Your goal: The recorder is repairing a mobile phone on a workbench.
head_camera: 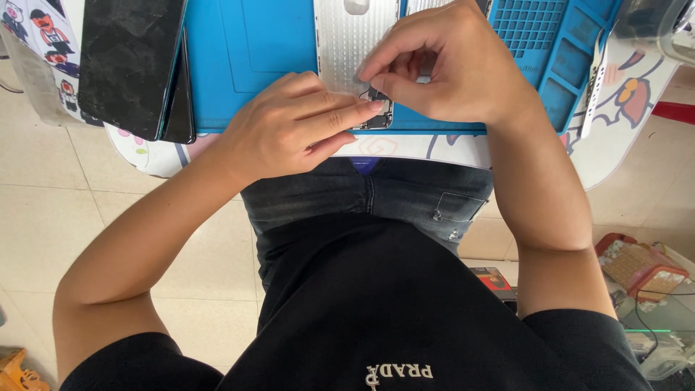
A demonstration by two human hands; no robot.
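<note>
A dark phone [130,61] lies face up at the left on the blue mat [246,58]. The left hand [289,127] rests knuckles-up at the mat's near edge, fingers extended, fingertips pressing on a small dark part [378,116]. That part sits at the lower end of the silver panel [351,40]. The right hand [452,65] arches above, thumb and forefinger pinched together just over the part.

I see a floor of pale beige square tiles [65,210] with thin grout lines, evenly lit by soft daylight. The white worktop with printed cartoon figures [622,108] spans the top edge. A red-rimmed box with a patterned lid [641,268] sits on the floor to one side, with a glass surface [670,318] just beside it.
</note>
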